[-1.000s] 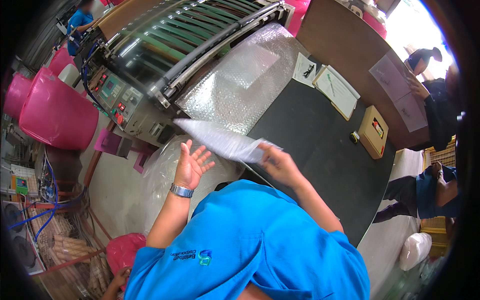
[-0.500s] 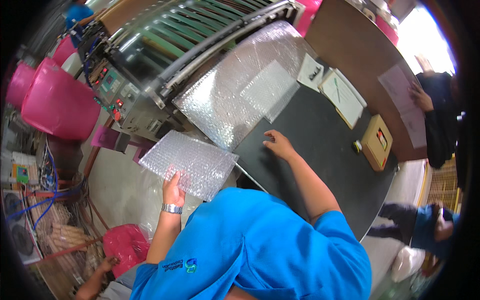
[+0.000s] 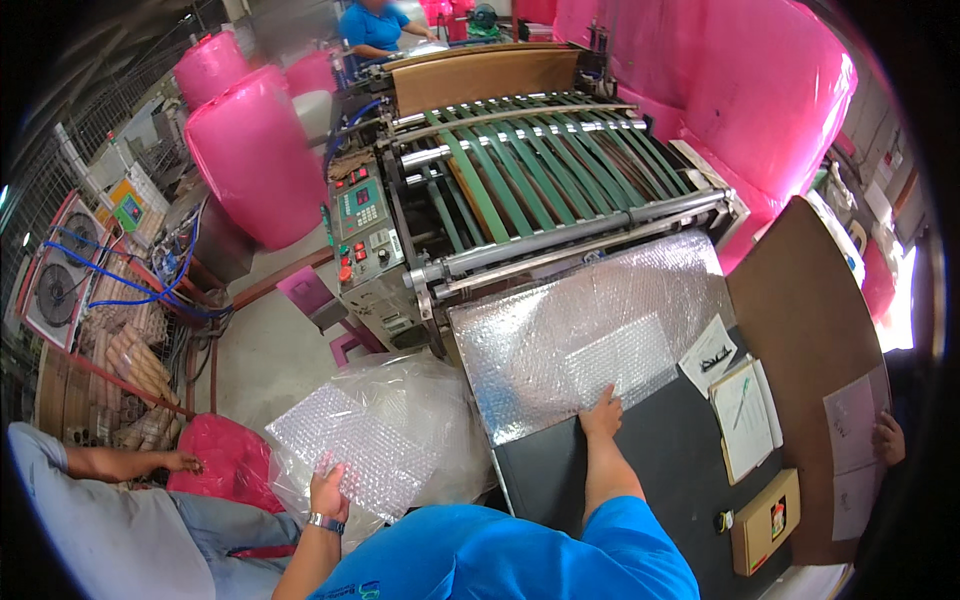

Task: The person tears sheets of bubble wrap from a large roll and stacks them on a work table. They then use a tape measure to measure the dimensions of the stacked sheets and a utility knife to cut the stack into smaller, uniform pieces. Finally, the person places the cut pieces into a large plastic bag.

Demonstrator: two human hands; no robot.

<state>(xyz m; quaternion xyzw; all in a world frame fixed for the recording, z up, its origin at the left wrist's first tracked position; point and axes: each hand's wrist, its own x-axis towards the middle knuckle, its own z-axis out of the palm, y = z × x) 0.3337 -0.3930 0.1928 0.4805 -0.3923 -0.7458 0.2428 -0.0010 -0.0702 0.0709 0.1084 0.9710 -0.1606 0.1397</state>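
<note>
My left hand (image 3: 330, 492), with a metal-band watch on its wrist, pinches the near edge of a clear bubble wrap sheet (image 3: 355, 450). That sheet hangs over a heap of loose clear plastic (image 3: 450, 440) beside the table. My right hand (image 3: 602, 412) reaches forward with fingers extended, its fingertips at the near edge of a smaller bubble wrap piece (image 3: 625, 355). The piece lies on a large silvery bubble sheet (image 3: 520, 345), which covers the far part of the black tabletop (image 3: 640, 500). Whether the fingertips press on the piece I cannot tell.
Ahead stands a machine with green belts (image 3: 530, 170) and a control panel (image 3: 362, 225). A clipboard (image 3: 745, 420), a photo sheet and a cardboard box (image 3: 765, 522) lie on the right, before a brown partition (image 3: 830, 300). Pink rolls (image 3: 250, 160) stand around. A co-worker (image 3: 120, 520) is at lower left.
The view has turned toward the machine. My right hand has gone from above the bare black tabletop to the small bubble wrap piece. My left hand still holds its sheet.
</note>
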